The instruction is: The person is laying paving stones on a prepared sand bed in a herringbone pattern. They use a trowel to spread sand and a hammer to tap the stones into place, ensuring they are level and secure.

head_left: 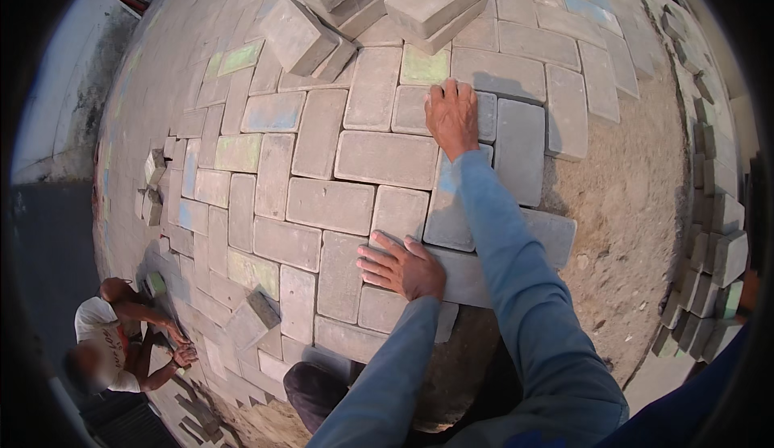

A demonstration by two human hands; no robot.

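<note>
My left hand (407, 269) lies palm down with spread fingers on the laid grey paving blocks (339, 275). My right hand (451, 118) is higher up, its bent fingers pressed together over a grey block (485, 118) at the edge of the paved area. A vertical block (520, 150) sits just right of it, and a green-tinted block (426, 65) lies above it. Bare sandy ground (605, 271) borders the paving on the right.
Loose stacked blocks (435, 5) lie at the top, more (726, 246) along the far right. A single loose block (251, 319) rests lower left. A co-worker (113, 339) crouches at lower left, hands on the paving. A weathered wall (60, 109) stands at far left.
</note>
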